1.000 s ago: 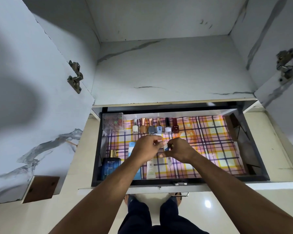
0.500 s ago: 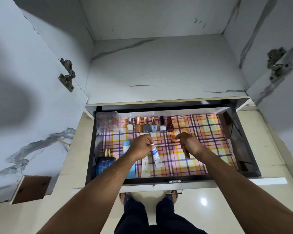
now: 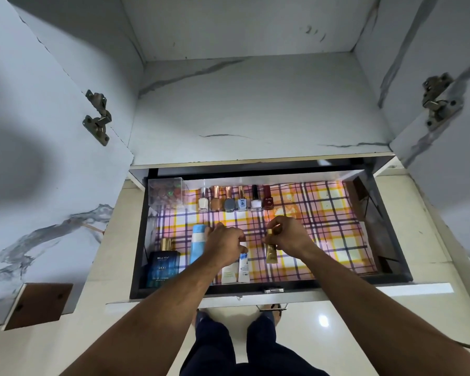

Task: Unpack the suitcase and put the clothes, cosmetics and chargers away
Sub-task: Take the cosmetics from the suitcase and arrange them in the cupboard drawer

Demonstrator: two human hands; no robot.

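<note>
Cosmetics step, judging by the layout: the drawer [image 3: 385, 278] is pulled out of the wardrobe and both hands are down in it, lining up tubes on the plaid liner [image 3: 323, 213].

Going left to right. At the far left corner sits one clear plastic box [image 3: 166, 191] with small coloured bits inside, can't tell what they are. Near left there's one dark blue perfume bottle [image 3: 163, 264] with a gold cap, standing upright. Just right of it, one light blue tube [image 3: 198, 244] lying flat, pointing far to near. Then the left hand [image 3: 225, 244], fingers curled down over the tops of two white tubes: a plain white tube [image 3: 228, 275] and a white tube with blue print [image 3: 244, 268], side by side. Whether it's actually pinching one or just nudging it into place, I can't tell, the fingertips are hidden under the knuckles.

Along the far wall there's a row of nail polish bottles [image 3: 235, 199], six by my count, all upright.

Right of the white tubes, the right hand [image 3: 291, 236] is pinching one small gold tube [image 3: 270, 252] at its far end, with the near end tipped down at the liner. So that one's grasped, not let go yet.

Next move, I'd guess: lay the gold tube flat, parallel to the white ones, without knocking them, then release. The right half of the drawer is bare liner.
</note>
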